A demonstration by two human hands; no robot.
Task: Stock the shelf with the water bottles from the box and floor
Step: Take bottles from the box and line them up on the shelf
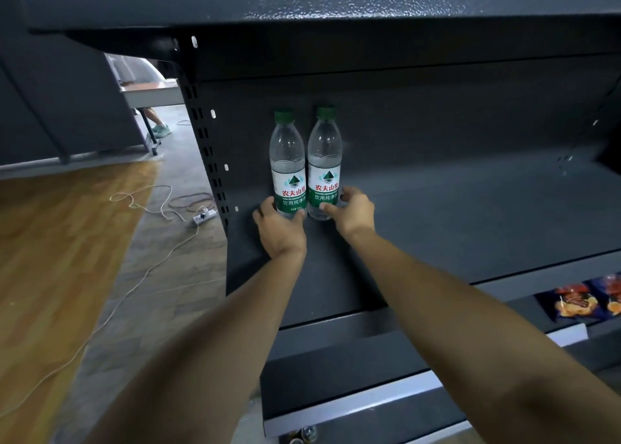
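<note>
Dark shelf; left bottle and right bottle upright, side by side, at its back

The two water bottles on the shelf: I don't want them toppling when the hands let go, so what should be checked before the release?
1. Left bottle upright, base on the shelf: ok.
2. Right bottle upright beside it: ok.
3. Green caps on both: ok.
4. Labels facing forward: ok.
5. Hands off the bottles: not ok; the left hand grips the left bottle's base, and the right hand grips the right bottle's.
6. Bottles pushed back against the back panel: cannot tell.
</note>
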